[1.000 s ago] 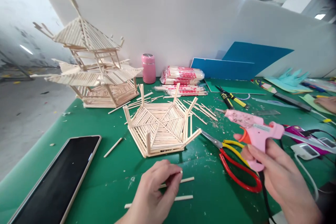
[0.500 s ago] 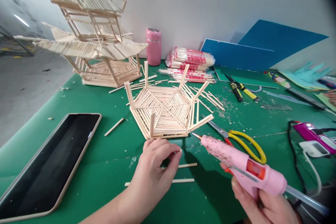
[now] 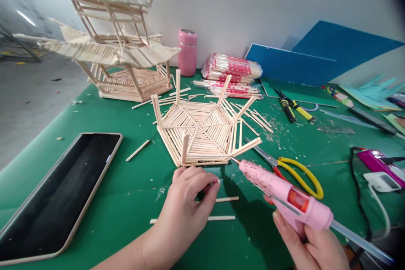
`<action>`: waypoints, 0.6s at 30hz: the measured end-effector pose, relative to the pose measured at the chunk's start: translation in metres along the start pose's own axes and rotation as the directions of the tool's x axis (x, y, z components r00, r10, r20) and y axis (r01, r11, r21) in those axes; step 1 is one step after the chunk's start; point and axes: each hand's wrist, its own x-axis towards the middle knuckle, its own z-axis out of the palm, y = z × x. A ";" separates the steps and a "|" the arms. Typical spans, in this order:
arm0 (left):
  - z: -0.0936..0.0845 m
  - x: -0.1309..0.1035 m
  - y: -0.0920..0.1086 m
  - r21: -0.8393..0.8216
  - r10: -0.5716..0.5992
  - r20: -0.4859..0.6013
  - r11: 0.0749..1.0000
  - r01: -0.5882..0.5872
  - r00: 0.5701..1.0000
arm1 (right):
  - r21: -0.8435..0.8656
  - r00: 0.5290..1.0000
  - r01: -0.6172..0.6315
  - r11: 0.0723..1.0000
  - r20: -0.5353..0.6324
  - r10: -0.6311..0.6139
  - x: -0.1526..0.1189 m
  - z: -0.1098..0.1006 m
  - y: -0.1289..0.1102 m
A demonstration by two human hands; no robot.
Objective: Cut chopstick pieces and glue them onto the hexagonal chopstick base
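My right hand (image 3: 311, 240) is wrapped round the handle of a pink glue gun (image 3: 278, 185). Its metal nozzle is at the near right corner of a hexagonal frame of wooden sticks (image 3: 199, 130) with upright posts. Just in front of that frame, my left hand (image 3: 190, 202) has thumb and forefinger pinched together, and a tiny pale tip shows between them; the rest of what they hold is hidden. Two loose sticks (image 3: 221, 218) lie on the green table under and beside my left hand.
A stick pagoda (image 3: 110, 50) stands at the back left, beside a pink bottle (image 3: 187, 52) and wrapped stick bundles (image 3: 232, 69). A phone (image 3: 60, 190) lies left. Yellow-handled scissors (image 3: 300, 173), pliers (image 3: 292, 107) and a purple power strip (image 3: 381, 164) are right.
The glue gun in my right hand has moved left, bringing its nozzle to the frame's near right corner. My left hand keeps its pinch. The camera view has shifted slightly.
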 end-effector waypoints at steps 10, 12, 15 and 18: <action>0.001 0.002 0.000 0.027 0.001 0.007 1.000 -0.001 1.000 | 0.094 0.998 -0.059 0.994 0.036 0.056 0.000 0.001 0.001; 0.002 0.002 0.000 0.032 0.003 0.007 0.999 -0.004 1.000 | 0.075 0.998 -0.059 0.995 0.034 0.057 -0.001 0.002 0.002; 0.002 0.002 -0.001 0.037 0.009 0.004 0.999 -0.009 1.000 | 0.062 0.998 -0.047 0.997 0.037 0.045 0.000 0.002 0.003; 0.002 0.002 -0.001 0.039 0.012 -0.004 0.999 -0.012 1.000 | 0.055 0.999 -0.023 0.998 0.044 0.020 0.001 0.002 0.003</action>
